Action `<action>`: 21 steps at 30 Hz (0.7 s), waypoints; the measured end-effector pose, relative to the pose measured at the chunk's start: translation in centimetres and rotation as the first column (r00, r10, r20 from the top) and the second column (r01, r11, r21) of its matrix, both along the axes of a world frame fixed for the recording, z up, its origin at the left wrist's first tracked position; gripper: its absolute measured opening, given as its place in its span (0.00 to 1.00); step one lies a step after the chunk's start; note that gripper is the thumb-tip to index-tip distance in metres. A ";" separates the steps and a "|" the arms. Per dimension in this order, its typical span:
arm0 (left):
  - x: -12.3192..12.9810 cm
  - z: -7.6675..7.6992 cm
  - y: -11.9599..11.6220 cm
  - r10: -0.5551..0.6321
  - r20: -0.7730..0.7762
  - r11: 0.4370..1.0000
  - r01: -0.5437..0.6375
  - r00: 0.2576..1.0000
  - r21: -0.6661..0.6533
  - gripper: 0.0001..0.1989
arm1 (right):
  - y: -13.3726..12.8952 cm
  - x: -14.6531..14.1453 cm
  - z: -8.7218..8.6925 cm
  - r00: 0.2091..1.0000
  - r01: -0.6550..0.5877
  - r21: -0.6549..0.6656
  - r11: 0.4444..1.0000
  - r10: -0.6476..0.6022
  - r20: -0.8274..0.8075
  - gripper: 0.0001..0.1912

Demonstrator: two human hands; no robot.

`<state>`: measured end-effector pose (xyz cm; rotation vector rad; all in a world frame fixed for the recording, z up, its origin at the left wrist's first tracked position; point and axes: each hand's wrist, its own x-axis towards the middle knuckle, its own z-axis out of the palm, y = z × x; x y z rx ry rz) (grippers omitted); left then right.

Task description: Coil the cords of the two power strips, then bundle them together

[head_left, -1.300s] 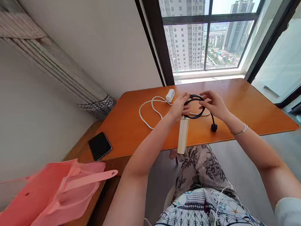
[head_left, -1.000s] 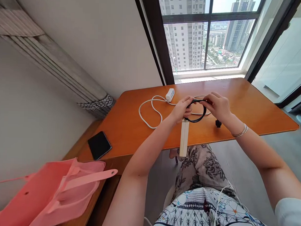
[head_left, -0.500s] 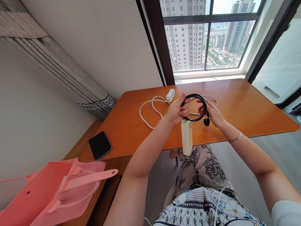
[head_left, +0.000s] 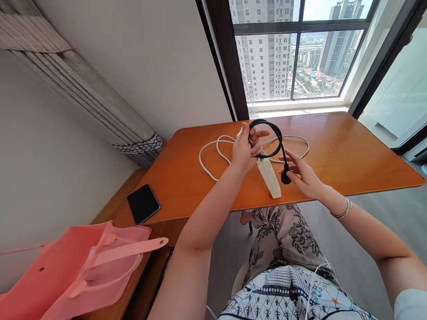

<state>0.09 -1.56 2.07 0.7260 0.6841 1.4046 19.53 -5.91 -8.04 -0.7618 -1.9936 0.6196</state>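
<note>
My left hand point(head_left: 247, 145) is wrapped round one side of a coiled black power cord point(head_left: 278, 134), holding the loop upright above the table. From the coil's right side the cord runs down to a black plug point(head_left: 286, 175). My right hand point(head_left: 304, 176) has its thumb and fingers about this plug in a loose pinch. Below my left hand a cream-coloured oblong block point(head_left: 269, 178) hangs tilted, its lower end to the right; its join to the cord is hidden by my fingers.
A white cable point(head_left: 204, 166) lies in loops on the brown table point(head_left: 357, 155), behind my hands. Left of my arm rest a dark phone or tablet point(head_left: 144, 204) and an open pink bag point(head_left: 91, 263). A window point(head_left: 297, 65) stands beyond the table's far edge.
The coil has shifted up and left with my left hand. My right hand has gone from the coil's side down to the plug. The cream block has swung from near upright to slanting.
</note>
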 end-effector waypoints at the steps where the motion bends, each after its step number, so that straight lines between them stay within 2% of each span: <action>1: 0.0 -0.1 0.0 0.005 -0.001 1.000 -0.005 1.000 0.004 0.29 | -0.1 0.1 0.2 0.999 -0.037 0.001 0.999 0.037 -0.003 0.28; 3: 0.1 -0.1 -0.1 0.011 0.003 1.000 -0.011 1.000 0.006 0.29 | -0.3 0.2 0.5 0.997 -0.080 0.024 0.996 0.080 0.010 0.26; 5: 0.1 -0.2 -0.1 0.012 0.017 1.000 -0.013 1.000 0.007 0.29 | -0.2 0.3 0.7 0.997 -0.074 0.064 0.995 0.071 0.040 0.26; 8: 0.2 -0.3 -0.1 -0.006 0.016 1.000 0.005 1.000 0.015 0.29 | 0.1 0.3 1.3 0.992 0.013 0.178 0.984 -0.035 0.120 0.21; 12: 0.4 -0.3 -0.3 -0.023 -0.046 0.999 0.024 0.999 0.025 0.27 | 0.6 0.0 2.7 0.952 0.101 0.340 0.935 -0.190 0.241 0.14; 16: 0.7 -0.3 -0.5 -0.025 -0.082 0.999 0.027 0.996 0.021 0.27 | 1.2 -0.7 4.3 0.939 0.205 0.432 0.878 -0.301 0.166 0.14; 21: 1.2 -0.7 -0.1 -0.042 -0.043 0.999 0.043 0.998 0.034 0.26 | 2.2 -1.7 4.8 0.904 0.365 0.385 0.848 -0.422 0.073 0.17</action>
